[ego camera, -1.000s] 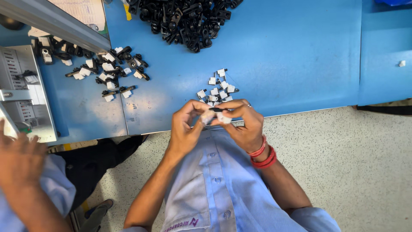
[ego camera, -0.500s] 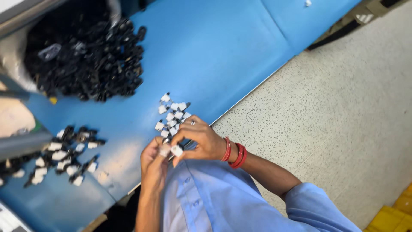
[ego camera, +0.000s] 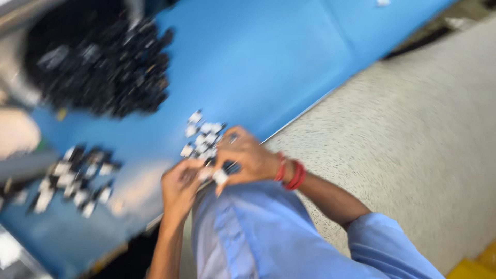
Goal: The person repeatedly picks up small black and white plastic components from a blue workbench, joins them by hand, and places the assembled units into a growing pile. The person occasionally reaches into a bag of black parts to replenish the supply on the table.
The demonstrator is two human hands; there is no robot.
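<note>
The right hand [ego camera: 248, 157] and the left hand [ego camera: 181, 186] met at the near edge of the blue surface [ego camera: 289, 67], both pinched on a small white piece [ego camera: 219, 176], close to the body for control. Just beyond lay a small cluster of white pieces [ego camera: 202, 137] within easy reach; a black heap [ego camera: 98, 67] sat farther back, blurred.

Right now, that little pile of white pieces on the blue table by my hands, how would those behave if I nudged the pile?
The white pieces look tiny and loose, so they would probably scatter rather than move together. They seem light, likely plastic, and should slide easily on the smooth blue table. The pile sits close to the table edge, so some could fall off. Blur hides their exact shape.
</note>
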